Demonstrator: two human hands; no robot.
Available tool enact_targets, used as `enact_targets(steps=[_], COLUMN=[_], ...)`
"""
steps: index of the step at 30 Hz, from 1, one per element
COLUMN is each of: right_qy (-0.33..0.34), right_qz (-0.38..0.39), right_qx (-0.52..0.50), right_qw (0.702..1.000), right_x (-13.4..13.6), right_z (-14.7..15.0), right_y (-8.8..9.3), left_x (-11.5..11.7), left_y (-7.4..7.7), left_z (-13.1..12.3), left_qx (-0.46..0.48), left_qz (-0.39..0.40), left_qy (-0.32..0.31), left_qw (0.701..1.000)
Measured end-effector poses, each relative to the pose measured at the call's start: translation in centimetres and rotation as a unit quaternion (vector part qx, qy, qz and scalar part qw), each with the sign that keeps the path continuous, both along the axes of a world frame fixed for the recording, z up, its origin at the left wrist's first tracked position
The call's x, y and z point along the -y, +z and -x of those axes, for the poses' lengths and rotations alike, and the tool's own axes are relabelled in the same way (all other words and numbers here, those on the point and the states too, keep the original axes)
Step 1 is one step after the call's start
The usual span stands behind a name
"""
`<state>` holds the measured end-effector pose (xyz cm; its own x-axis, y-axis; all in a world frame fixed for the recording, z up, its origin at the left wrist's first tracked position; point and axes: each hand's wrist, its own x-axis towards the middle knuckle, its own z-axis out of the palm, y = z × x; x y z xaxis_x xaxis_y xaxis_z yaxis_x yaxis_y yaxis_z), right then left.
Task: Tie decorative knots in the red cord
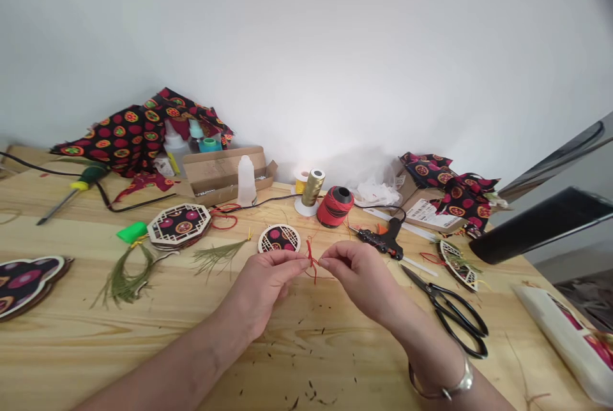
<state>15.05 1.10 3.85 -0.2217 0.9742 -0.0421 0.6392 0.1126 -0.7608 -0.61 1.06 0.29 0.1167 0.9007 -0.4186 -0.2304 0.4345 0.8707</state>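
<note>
Between both hands, above the middle of the wooden table, is a small bundle of red cord [311,256]. My left hand [271,280] pinches it from the left side, thumb against forefinger. From the right, my right hand [357,270] pinches the cord a short way off. Loose red ends stick out above and below the fingers. Just behind my left fingers lies a round wooden-framed ornament [279,239] with patterned cloth inside. A red spool of cord [336,207] stands beyond the hands.
Black-handled scissors [450,309] and a glue gun [383,239] lie to the right. A gold thread spool [313,189] and a white bottle [246,181] stand behind. Leftward are a green tassel [125,274], an octagonal ornament [179,226] and a screwdriver [74,191].
</note>
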Motion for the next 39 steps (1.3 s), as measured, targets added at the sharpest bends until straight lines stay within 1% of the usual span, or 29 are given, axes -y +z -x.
enact_targets(steps=[2, 5, 9, 14, 16, 19, 22, 24, 26, 27, 30, 32, 33, 34, 36, 37, 39], right_qy=[-0.005, -0.031, -0.066, -0.092, -0.078, -0.044, -0.004, 0.019, 0.04, 0.052, 0.099, 0.12, 0.126, 0.134, 0.15, 0.143, 0.087], right_qz=[-0.05, -0.079, -0.085, -0.096, -0.103, -0.128, -0.169, -0.2, -0.248, -0.279, -0.362, -0.382, -0.384, -0.383, -0.369, -0.36, -0.313], right_qx=[0.027, 0.045, 0.008, -0.06, -0.076, -0.066, -0.022, 0.028, 0.102, 0.148, 0.286, 0.339, 0.352, 0.355, 0.331, 0.302, 0.23], right_qw=[0.998, 0.995, 0.994, 0.989, 0.989, 0.989, 0.985, 0.979, 0.963, 0.947, 0.882, 0.851, 0.844, 0.842, 0.855, 0.871, 0.917], right_x=[0.5, 1.0, 1.1, 1.2, 1.5, 2.1, 2.6, 2.8, 2.9, 2.9, 3.3, 3.8, 4.0, 4.2, 4.2, 4.0, 3.2], right_z=[0.5, 0.9, 0.9, 0.9, 1.1, 1.6, 2.0, 2.2, 2.2, 2.2, 2.4, 2.5, 2.6, 2.6, 2.4, 2.2, 1.6], right_y=[-0.3, -1.3, -2.3, -2.7, -2.9, -3.2, -3.4, -3.6, -3.9, -4.1, -4.5, -4.3, -4.0, -3.6, -2.4, -1.8, -0.8], left_x=[0.0, -0.1, -0.1, 0.0, 0.2, 0.3, 0.2, 0.1, 0.0, 0.0, 0.0, 0.1, 0.1, 0.1, 0.0, 0.0, 0.0], left_y=[0.0, -0.1, -0.2, 0.1, 0.2, 0.1, -0.1, -0.1, 0.0, 0.0, 0.2, 0.3, 0.3, 0.3, 0.2, 0.2, 0.1], left_z=[0.0, 0.0, 0.0, -0.1, -0.2, -0.2, 0.0, 0.0, 0.1, 0.2, 0.2, 0.2, 0.2, 0.2, 0.2, 0.2, 0.2], left_qx=[0.002, 0.007, 0.014, 0.015, 0.011, 0.019, 0.049, 0.069, 0.088, 0.096, 0.113, 0.121, 0.124, 0.129, 0.138, 0.142, 0.146], left_qz=[0.004, 0.007, 0.005, 0.004, 0.001, -0.001, 0.006, 0.02, 0.037, 0.047, 0.069, 0.073, 0.075, 0.075, 0.069, 0.063, 0.052], left_qy=[0.008, 0.01, 0.013, 0.008, 0.009, 0.018, 0.017, 0.013, 0.009, 0.007, -0.001, -0.003, -0.003, -0.005, -0.01, -0.012, -0.016], left_qw=[1.0, 1.0, 1.0, 1.0, 1.0, 1.0, 0.999, 0.997, 0.995, 0.994, 0.991, 0.99, 0.989, 0.989, 0.988, 0.988, 0.988])
